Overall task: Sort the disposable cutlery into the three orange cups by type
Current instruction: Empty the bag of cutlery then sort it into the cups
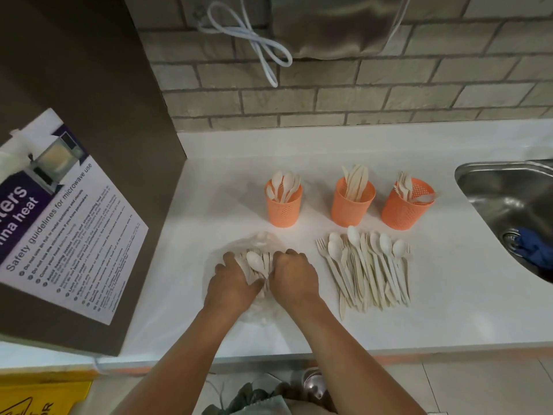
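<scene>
Here we go: left forearm [179, 357] and right forearm [347, 348] both bare right to the bottom edge, left hand [236, 283] and right hand [294, 275] bare as well. Low between the 2 arms, a glimpse of clothing [248, 395]: dark green leafy print, with a pale green fold [269, 408] beside it.

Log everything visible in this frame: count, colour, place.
counter: one, white
spoon cup: one, orange, left of row
knife cup: one, orange, middle
fork cup: one, orange, right end of row
loose cutlery: one mixed pile, beige, in front of the row
plastic bag: one, clear, left of pile
cutlery bundle: one, beige, inside plastic bag
sink: one, steel, far right
cloth: one, blue, in sink
poster: one, white and purple, on brown panel at left
cable: one, white, on brick wall
sign: one, yellow, bottom left
left hand: one, grips bundle
right hand: one, grips bundle
</scene>
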Demonstrator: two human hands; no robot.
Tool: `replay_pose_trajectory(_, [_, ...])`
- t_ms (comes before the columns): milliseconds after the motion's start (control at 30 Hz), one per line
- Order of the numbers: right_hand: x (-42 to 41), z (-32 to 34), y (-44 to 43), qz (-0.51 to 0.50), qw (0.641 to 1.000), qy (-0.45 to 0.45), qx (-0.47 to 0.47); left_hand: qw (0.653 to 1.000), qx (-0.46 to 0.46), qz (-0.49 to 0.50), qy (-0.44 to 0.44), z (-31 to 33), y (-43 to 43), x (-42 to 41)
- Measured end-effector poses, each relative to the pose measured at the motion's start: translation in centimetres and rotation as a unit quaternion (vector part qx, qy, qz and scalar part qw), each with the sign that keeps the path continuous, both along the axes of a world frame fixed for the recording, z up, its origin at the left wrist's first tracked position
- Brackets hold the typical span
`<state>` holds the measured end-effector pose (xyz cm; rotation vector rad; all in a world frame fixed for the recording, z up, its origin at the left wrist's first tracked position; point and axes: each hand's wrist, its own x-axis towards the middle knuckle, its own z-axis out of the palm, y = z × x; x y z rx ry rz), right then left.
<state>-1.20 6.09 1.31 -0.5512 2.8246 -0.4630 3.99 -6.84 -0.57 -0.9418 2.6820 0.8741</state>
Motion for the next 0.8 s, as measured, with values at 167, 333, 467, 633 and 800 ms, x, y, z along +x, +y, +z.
replay_pose_trajectory(167, [-0.2,0.0,-1.4,0.006,0.996,-0.062,0.062,0.996,0.088,0.022,0.011,0.3,-0.6,-0.5])
replay_pose_trajectory(333, [0.0,-1.1,-2.5,-0.032,0.996,-0.079,0.038,0.997,0.069,0.019,0.037,0.3,-0.8,0.0])
replay_pose_trajectory(467, [0.4,-1.3,-3.0,-0.035,0.996,-0.085,-0.005,0.998,0.04,0.008,0.044,0.5,-1.1,0.5])
replay_pose_trajectory(633, [1.0,-1.4,-3.4,-0.06,0.996,-0.069,-0.01,0.996,0.048,0.007,0.069,0.8,-1.2,0.8])
replay_pose_trajectory(800, [0.7,-1.2,-3.8,-0.045,0.996,-0.069,0.026,0.991,0.083,0.017,0.107,0.6,-1.2,0.7])
